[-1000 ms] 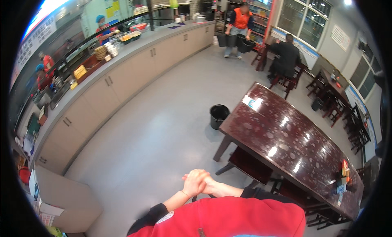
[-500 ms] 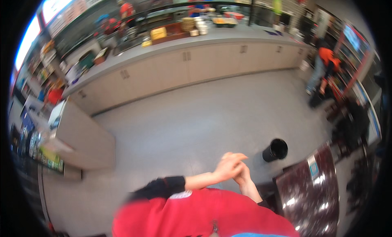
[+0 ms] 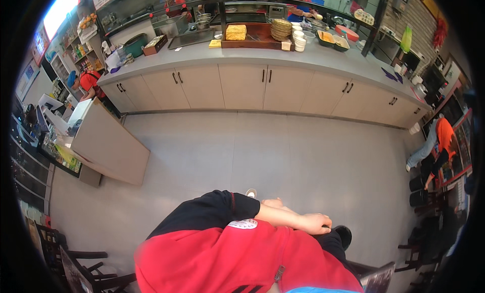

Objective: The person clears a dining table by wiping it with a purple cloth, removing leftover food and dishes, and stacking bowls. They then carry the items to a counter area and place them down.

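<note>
Grey tiled floor (image 3: 262, 156) under beige counter cabinets (image 3: 262, 88).

Counts across the serving hall — people, furniture, counter goods

One long grey counter (image 3: 323, 55) with about nine cabinet doors (image 3: 242, 86) showing; one wooden tray (image 3: 252, 38) bearing one yellow block (image 3: 235, 32) and one stack of flat rounds (image 3: 282, 29); two stacks of small white bowls (image 3: 299, 40). Two people in orange-red tops on the floor — one at left (image 3: 90, 83), one bending at right (image 3: 438, 141). One dark chair (image 3: 76, 265) at lower left.

Red/black top (image 3: 222, 247), grey floor (image 3: 262, 151), cream cabinets (image 3: 242, 86)
</note>
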Demonstrator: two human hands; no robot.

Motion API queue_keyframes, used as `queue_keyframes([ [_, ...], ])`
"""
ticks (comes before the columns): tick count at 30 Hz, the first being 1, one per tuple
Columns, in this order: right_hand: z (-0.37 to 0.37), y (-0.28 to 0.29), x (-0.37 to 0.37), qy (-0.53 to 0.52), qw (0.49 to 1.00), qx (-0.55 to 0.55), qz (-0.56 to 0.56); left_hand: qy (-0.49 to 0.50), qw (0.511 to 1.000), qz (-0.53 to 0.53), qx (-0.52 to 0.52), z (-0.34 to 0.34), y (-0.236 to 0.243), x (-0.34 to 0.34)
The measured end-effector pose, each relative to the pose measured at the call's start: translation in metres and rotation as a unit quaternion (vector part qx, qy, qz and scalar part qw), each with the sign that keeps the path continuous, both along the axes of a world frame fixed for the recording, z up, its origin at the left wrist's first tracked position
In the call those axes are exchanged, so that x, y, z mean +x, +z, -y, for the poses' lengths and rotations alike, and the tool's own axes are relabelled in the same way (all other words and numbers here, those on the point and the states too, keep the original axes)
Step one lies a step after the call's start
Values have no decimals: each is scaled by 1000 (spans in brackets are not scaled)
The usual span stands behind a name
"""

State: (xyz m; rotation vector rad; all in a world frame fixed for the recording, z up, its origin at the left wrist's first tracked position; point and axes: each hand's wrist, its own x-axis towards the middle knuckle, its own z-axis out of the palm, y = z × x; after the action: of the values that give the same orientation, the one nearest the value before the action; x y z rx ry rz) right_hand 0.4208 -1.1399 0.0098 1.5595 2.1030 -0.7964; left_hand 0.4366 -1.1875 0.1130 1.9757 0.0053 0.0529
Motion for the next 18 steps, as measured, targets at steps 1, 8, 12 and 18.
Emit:
queue_keyframes([
  [1,-16,1,14,33,999,-2,22,-5,999,-21,-33,-23,-4,9],
  [8,-102,13,137,-136,984,3,-116,-34,981,-4,-190,-161,23,68],
  [12,-178,-17,198,-493,794,-101,-340,-95,964,5,-247,-216,49,108],
  [18,-249,-43,283,-734,434,-33,-521,-252,946,-46,-198,-281,34,176],
])
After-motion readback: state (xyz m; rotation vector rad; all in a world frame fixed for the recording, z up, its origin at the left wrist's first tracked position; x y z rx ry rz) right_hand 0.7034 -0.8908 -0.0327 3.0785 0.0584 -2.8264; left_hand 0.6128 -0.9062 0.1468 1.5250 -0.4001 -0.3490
